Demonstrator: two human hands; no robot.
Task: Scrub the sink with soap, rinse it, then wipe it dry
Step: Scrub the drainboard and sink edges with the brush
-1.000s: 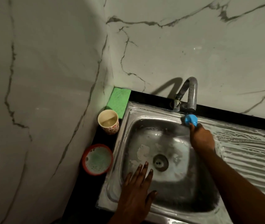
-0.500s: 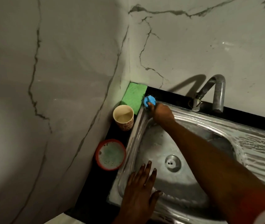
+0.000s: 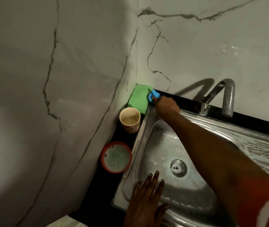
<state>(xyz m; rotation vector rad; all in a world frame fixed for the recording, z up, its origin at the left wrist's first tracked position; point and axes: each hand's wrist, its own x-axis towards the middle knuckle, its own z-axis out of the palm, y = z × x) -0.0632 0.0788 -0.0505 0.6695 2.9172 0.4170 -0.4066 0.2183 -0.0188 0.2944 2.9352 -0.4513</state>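
The steel sink (image 3: 140,145) is wet, with foam patches around its drain (image 3: 178,167). My right hand (image 3: 166,106) reaches across the basin to the sink's far left corner and grips a small blue scrubber (image 3: 153,96), which touches the rim beside a green cloth (image 3: 138,99). My left hand (image 3: 147,199) rests flat with fingers spread on the sink's near rim, fingertips over the basin edge. The tap (image 3: 224,97) stands at the back, with no water seen running.
A paper cup (image 3: 130,120) with pale liquid and a red-rimmed bowl (image 3: 116,157) of greenish soapy water stand on the black counter (image 3: 97,194) left of the sink. Marble walls close in at left and back. The ribbed drainboard (image 3: 261,145) extends right.
My right hand has carried the blue scrubber from under the tap leftward to the sink's far left corner by the green cloth. My left hand stayed on the near rim.
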